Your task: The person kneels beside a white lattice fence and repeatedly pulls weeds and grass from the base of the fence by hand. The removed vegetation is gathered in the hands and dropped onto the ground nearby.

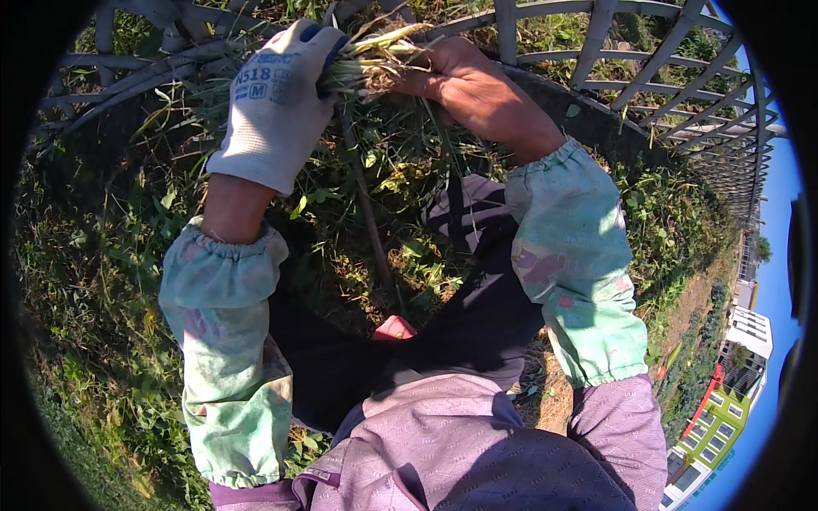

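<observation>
My left hand (275, 96), in a white work glove with blue on the fingers, is closed around a bundle of pulled grass (367, 64). Pale stems and root ends stick out of the glove to the right, and long green blades hang out on its left side. Bare, my right hand (460, 83) grips the bundle at those stem ends; its fingertips are partly hidden. Below the hands, a thin wooden stick or tool handle (367, 204) stands slanting among the weeds, between my knees. Whether it has a tool head cannot be seen.
A lattice fence (594, 48) runs close beyond my hands and curves off to the right, above a low dark kerb (575, 105). Leafy weeds (96, 287) cover the ground around me. A small red object (394, 328) shows between my legs. Buildings (716, 428) stand far right.
</observation>
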A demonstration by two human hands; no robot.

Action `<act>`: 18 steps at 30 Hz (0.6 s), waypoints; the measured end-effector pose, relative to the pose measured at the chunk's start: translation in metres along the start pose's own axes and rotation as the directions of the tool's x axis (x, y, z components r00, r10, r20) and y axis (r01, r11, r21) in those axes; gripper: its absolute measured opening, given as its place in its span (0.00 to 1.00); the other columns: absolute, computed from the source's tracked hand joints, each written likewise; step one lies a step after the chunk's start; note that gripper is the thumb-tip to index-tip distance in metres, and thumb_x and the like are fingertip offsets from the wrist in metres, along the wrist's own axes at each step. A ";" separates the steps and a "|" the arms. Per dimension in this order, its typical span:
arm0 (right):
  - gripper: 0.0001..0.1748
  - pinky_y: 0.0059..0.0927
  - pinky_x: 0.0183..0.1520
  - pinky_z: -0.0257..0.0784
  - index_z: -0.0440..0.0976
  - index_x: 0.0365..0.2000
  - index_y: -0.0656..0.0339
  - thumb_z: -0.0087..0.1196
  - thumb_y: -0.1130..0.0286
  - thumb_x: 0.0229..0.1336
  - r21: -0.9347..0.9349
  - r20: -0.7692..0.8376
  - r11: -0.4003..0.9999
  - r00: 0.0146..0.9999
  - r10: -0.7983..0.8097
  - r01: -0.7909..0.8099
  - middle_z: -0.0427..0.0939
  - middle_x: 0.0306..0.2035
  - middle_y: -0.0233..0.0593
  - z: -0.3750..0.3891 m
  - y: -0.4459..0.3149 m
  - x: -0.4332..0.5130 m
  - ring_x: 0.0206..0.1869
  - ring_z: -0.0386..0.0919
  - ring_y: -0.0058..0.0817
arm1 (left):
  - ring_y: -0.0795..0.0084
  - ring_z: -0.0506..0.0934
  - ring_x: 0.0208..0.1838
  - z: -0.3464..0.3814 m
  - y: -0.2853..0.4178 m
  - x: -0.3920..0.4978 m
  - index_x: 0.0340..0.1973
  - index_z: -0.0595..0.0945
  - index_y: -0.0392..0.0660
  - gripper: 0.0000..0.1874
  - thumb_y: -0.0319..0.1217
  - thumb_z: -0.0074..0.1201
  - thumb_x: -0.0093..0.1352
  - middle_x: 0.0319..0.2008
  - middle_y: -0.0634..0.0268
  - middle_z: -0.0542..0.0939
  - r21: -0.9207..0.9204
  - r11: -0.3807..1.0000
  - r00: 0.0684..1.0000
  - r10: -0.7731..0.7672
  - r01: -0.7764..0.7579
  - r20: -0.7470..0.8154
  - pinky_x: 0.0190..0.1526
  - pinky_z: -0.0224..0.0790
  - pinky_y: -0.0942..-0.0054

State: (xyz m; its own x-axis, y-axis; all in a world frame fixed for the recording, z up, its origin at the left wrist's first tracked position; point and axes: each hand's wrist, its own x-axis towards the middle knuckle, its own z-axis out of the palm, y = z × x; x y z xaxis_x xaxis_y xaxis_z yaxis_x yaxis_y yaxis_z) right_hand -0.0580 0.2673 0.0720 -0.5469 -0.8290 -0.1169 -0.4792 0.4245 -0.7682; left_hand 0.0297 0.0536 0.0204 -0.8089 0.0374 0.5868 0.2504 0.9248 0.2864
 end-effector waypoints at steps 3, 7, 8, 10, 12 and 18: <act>0.15 0.21 0.25 0.63 0.81 0.43 0.59 0.54 0.58 0.69 0.103 -0.026 0.990 0.995 -0.097 0.099 0.77 0.27 0.23 -0.005 0.018 -0.011 0.24 0.66 0.10 | 0.49 0.76 0.57 0.009 0.006 0.006 0.58 0.75 0.46 0.32 0.25 0.66 0.57 0.56 0.53 0.77 0.032 0.998 0.980 -0.056 0.050 0.193 0.57 0.71 0.59; 0.16 0.17 0.25 0.64 0.80 0.36 0.62 0.55 0.58 0.69 0.218 -0.117 0.975 0.993 -0.017 0.042 0.77 0.27 0.24 -0.033 -0.004 -0.043 0.24 0.68 0.07 | 0.65 0.82 0.43 -0.009 -0.046 0.007 0.55 0.79 0.43 0.23 0.25 0.60 0.63 0.40 0.58 0.85 -0.081 0.916 0.919 -0.388 0.393 0.069 0.47 0.74 0.68; 0.15 0.19 0.25 0.66 0.79 0.35 0.63 0.54 0.60 0.69 0.137 -0.260 0.989 0.965 -0.024 0.061 0.75 0.25 0.24 -0.030 0.007 -0.038 0.24 0.70 0.09 | 0.75 0.79 0.37 -0.010 -0.057 0.005 0.53 0.81 0.39 0.19 0.26 0.58 0.66 0.34 0.66 0.85 -0.336 0.849 0.911 -0.399 0.409 0.101 0.44 0.73 0.74; 0.13 0.17 0.24 0.64 0.79 0.37 0.62 0.54 0.62 0.69 0.112 -0.295 0.991 0.954 -0.042 0.078 0.74 0.24 0.23 -0.019 0.032 -0.023 0.21 0.68 0.09 | 0.79 0.79 0.38 -0.011 -0.039 0.006 0.53 0.80 0.38 0.18 0.26 0.59 0.67 0.38 0.67 0.84 -0.565 0.639 0.836 -0.513 0.522 0.193 0.43 0.72 0.76; 0.11 0.16 0.24 0.65 0.79 0.40 0.62 0.55 0.64 0.68 0.142 -0.275 0.990 0.961 0.027 0.013 0.74 0.24 0.23 -0.014 0.033 -0.015 0.22 0.70 0.10 | 0.78 0.80 0.38 -0.012 -0.029 0.000 0.51 0.81 0.38 0.16 0.25 0.59 0.67 0.38 0.65 0.85 -0.579 0.640 0.852 -0.479 0.505 0.212 0.43 0.72 0.76; 0.13 0.19 0.22 0.65 0.75 0.30 0.60 0.59 0.62 0.65 0.316 -0.318 0.900 0.860 0.399 -0.301 0.70 0.21 0.24 -0.042 0.183 0.004 0.20 0.71 0.15 | 0.75 0.79 0.41 -0.014 -0.034 0.003 0.51 0.80 0.38 0.18 0.23 0.59 0.65 0.40 0.65 0.83 -0.790 0.373 0.771 -0.609 0.487 0.188 0.47 0.71 0.73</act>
State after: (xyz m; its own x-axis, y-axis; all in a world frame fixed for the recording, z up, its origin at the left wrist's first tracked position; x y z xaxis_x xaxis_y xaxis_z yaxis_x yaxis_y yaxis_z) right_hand -0.1766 0.3571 -0.0424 -0.8799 -0.4277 -0.2072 -0.0494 0.5160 -0.8552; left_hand 0.0263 0.0164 0.0229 -0.8758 -0.4632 0.1356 0.1193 0.0644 0.9908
